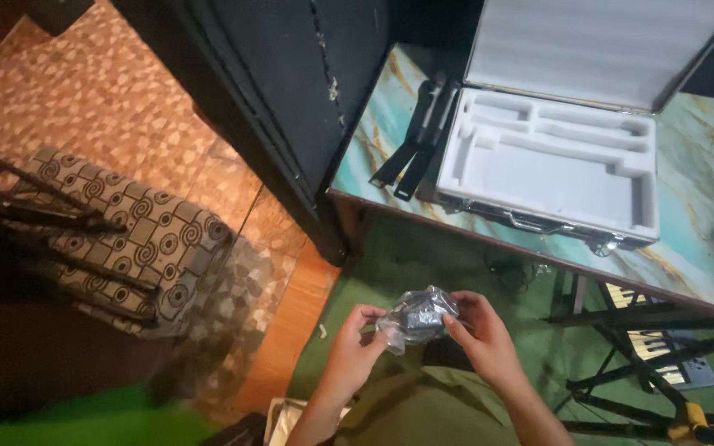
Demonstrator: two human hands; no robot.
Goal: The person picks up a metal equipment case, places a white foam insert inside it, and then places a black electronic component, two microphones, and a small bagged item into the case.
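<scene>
- Because both hands work in mid-air with nothing beneath them but the green floor (423, 272), the small clear plastic bag (417, 318) they hold would likely drop to that floor if either grip slipped.
- The left hand (355, 347) pinches the bag's left edge between thumb and fingers; the right hand (479, 334) pinches its right side, fingers curled round the crinkled film.
- The bag sits between the two hands, touching both, with a dark object inside; what it is cannot be told through the glare on the plastic.
- A hard tug from opposite sides could, as a judgement, tear the thin film and let the dark piece fall out.
- Well ahead of the hands, beyond the near edge of the marbled tabletop (687, 206), an open case (555, 165) lies with its lid raised.
- The case's white foam insert shows several shaped cut-outs, and all appear empty.
- The case's front edge lies close to the tabletop's near edge, so a knock from a rising hand could plausibly shift it toward the drop.
- Just left of the case, two dark slim objects (419, 136) lie on the tabletop side by side, touching or nearly so, outside any container.
- Far to the left of the left hand stands a patterned cushioned seat (150, 239) with dark stand legs (35, 215) across it.
- To the right of the right hand, below the tabletop, folding stands (646, 363) crowd the floor and could catch anything dropped.
</scene>
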